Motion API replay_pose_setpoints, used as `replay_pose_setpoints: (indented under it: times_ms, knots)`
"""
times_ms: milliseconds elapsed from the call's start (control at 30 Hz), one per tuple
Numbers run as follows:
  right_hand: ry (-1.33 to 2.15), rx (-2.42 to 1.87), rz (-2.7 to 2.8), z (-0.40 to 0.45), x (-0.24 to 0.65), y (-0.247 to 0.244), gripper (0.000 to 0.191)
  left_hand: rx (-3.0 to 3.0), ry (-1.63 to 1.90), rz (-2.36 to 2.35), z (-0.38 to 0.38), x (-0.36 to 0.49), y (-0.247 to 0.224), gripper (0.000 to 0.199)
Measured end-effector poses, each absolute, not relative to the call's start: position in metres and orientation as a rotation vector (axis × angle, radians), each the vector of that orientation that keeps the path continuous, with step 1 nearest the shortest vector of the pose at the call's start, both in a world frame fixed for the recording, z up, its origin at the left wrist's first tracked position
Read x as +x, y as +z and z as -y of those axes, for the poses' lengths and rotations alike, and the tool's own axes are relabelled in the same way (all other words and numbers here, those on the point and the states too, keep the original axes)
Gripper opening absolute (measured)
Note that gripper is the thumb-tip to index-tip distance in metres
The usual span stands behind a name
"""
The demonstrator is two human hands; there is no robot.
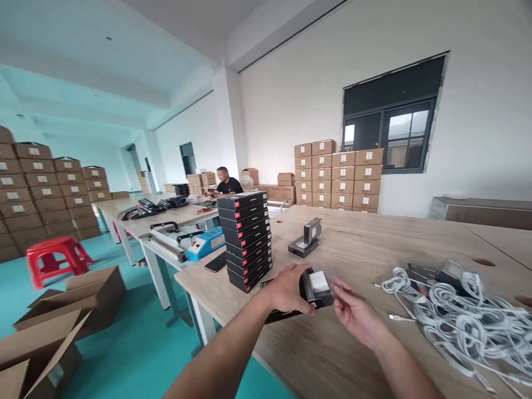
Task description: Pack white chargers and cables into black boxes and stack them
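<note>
My left hand [291,289] is wrapped round a small black box [322,303] with a white block [318,281] showing inside it. On the box's right side, the fingers of my right hand [353,310] are pinched together at a clear, thin piece that is too faint to make out fully. Beneath my left hand, a flat black item [282,316] lies at the table edge, partly hidden. A tall stack of black boxes [246,244] rises just beyond my left hand.
Coiled white cables [469,321] cover the table's right side. Two small dark boxes [305,244] sit farther back. A phone [216,261] lies left of the stack, near a blue machine [205,244]. A person [228,184] sits at the far table.
</note>
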State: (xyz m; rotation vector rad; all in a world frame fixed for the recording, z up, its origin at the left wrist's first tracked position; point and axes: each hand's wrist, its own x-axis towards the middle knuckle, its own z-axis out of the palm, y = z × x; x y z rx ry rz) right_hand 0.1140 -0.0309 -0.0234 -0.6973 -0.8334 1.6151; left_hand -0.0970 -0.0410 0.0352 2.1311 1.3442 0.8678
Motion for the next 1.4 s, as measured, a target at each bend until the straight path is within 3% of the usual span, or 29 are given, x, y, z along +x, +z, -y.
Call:
replay_pose_setpoints:
  times_ms: [233,500,767,900,1033,1133,1267,1400]
  knots:
    - [1.656,-0.737,0.867,0.032,0.118,-0.023,0.037,2.156,0.983,-1.254,0.048,-0.082,0.033,0.107]
    - [1.213,-0.711,0.823,0.030,0.118,-0.007,0.047,1.812,1.550,-1.077,0.059,-0.043,-0.002,0.127]
    - [0.754,-1.012,1.328,0.038,0.116,-0.016,0.075,1.477,1.701,-1.248,0.065,-0.028,-0.029,0.134]
    - [0.752,-0.935,1.577,0.046,0.105,-0.021,0.092,1.586,1.824,-1.275,0.075,-0.031,-0.033,0.122]
    - [0.709,-0.919,1.571,0.048,0.100,-0.027,0.087,1.673,1.861,-1.139,0.089,-0.041,-0.039,0.104]
    - [0.604,-0.847,1.483,0.046,0.099,-0.030,0.076,1.675,1.832,-1.053,0.095,-0.053,-0.038,0.069]
    - [0.433,-0.805,1.548,0.044,0.102,-0.030,0.043,1.664,1.835,-0.980,0.088,-0.067,-0.028,0.021]
    - [0.258,-0.874,1.648,0.042,0.106,-0.028,0.034,1.669,1.801,-0.886,0.076,-0.075,-0.020,0.019]
